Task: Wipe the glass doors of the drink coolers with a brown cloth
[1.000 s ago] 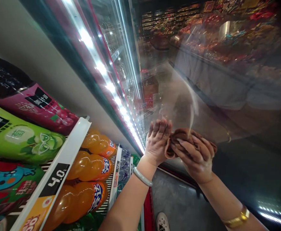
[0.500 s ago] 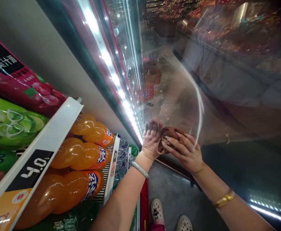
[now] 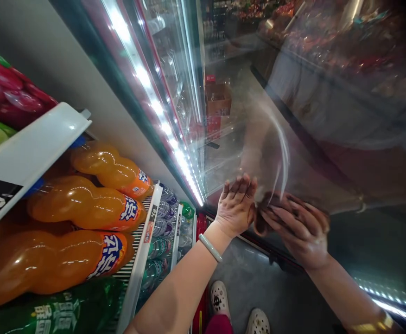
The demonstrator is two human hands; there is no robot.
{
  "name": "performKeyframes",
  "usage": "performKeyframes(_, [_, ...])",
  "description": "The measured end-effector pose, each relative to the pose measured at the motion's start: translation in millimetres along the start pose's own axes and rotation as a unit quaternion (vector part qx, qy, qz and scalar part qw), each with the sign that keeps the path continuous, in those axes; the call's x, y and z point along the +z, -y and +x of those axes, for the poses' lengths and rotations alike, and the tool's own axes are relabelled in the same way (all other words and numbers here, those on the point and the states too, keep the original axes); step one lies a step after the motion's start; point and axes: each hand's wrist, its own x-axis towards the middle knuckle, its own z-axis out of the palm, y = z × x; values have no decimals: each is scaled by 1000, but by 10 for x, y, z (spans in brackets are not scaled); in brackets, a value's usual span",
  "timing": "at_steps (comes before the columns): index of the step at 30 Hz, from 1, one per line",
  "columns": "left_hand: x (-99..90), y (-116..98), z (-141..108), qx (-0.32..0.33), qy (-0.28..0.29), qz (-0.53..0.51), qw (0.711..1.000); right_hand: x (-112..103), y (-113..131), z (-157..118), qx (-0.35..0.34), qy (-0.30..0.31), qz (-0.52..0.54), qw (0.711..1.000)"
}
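Note:
Flat against the glass door [image 3: 237, 120] lies my left hand [image 3: 237, 204], fingers slightly apart, with a pale bangle on its wrist. To its right, my right hand [image 3: 302, 229] presses on the same glass with bent fingers over what looks like a bunched brown cloth [image 3: 262, 221]. Much of that cloth is under the hand, and dark reflections of the fingers blend with it. A curved whitish streak [image 3: 283, 153] shows on the pane just above the right hand.
Shelves on the left hold orange soda bottles [image 3: 85, 204], a green bottle [image 3: 50, 311] and smaller clear bottles [image 3: 157, 248]. A white price rail [image 3: 43, 144] juts out. A bright light strip [image 3: 154, 102] runs beside the door. My clog-covered feet [image 3: 219, 297] stand on the grey floor below.
Both hands have moved right across the glass, the right one farther and slightly down, with the brown cloth. A wider gap shows between them. The view has shifted, bringing the shelves lower-left.

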Motion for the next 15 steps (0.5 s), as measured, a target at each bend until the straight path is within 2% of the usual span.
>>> performKeyframes(2, [8, -9, 11, 7, 0, 0, 1000, -57, -66, -44, 27, -45, -21, 998])
performKeyframes(3, [31, 12, 13, 1, -5, -2, 1000, -15, -63, -12, 41, -80, -44, 995])
performKeyframes(6, [178, 156, -66, -32, -34, -3, 999, 326, 101, 106, 75, -174, -96, 977])
performKeyframes(8, [273, 258, -140, -23, -48, -6, 999, 535, 228, 89, 63, -175, -87, 979])
performKeyframes(10, [235, 315, -48, 5, -62, -8, 998, 516, 224, 92, 32, -126, -65, 989])
performKeyframes(11, [127, 324, 124, 13, -68, -9, 998, 388, 149, 182, 17, -104, -55, 993])
performKeyframes(12, [-51, 324, 400, 18, -73, -12, 997, 184, 30, 373, 12, -96, -52, 994])
performKeyframes(13, [-296, 321, 776, 23, -78, -17, 997, -80, -123, 684, 17, -103, -57, 993])
performKeyframes(15, [-919, 319, 1733, 30, -94, -30, 995, -679, -455, 1632, 52, -145, -78, 985])
